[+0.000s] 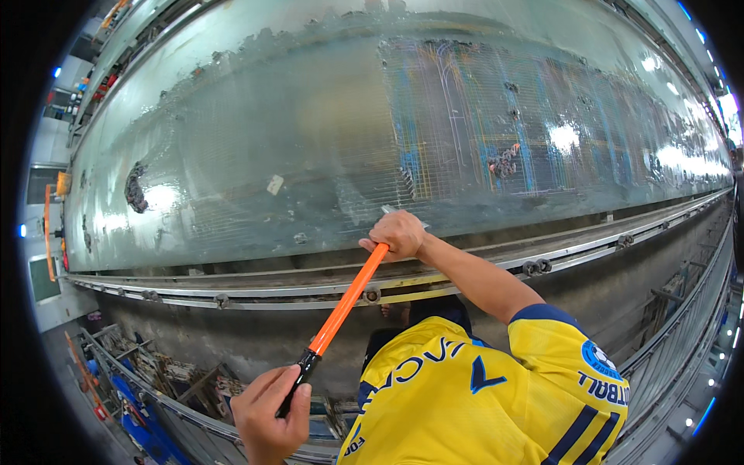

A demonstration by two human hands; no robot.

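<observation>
A long-handled scraper (346, 302) with an orange shaft and black grip slants up from lower left to the middle. My left hand (271, 415) is closed round the black grip. Near the upper end, my right hand (397, 234) wraps the tool and hides most of its head; only pale metal bits show past the fingers. That end lies over the near edge of a long, wet, glassy table (232, 225). To its right, coloured streaks and thin lines (457, 116) cover the surface. Dark clumps of residue (504, 161) sit on them.
A metal rail (310, 297) with rollers runs along the table's near side. Another dark clump (136, 188) and a small pale scrap (275, 184) lie on the left part. Behind me are a railing (174, 403) and a blue object (132, 403) at lower left.
</observation>
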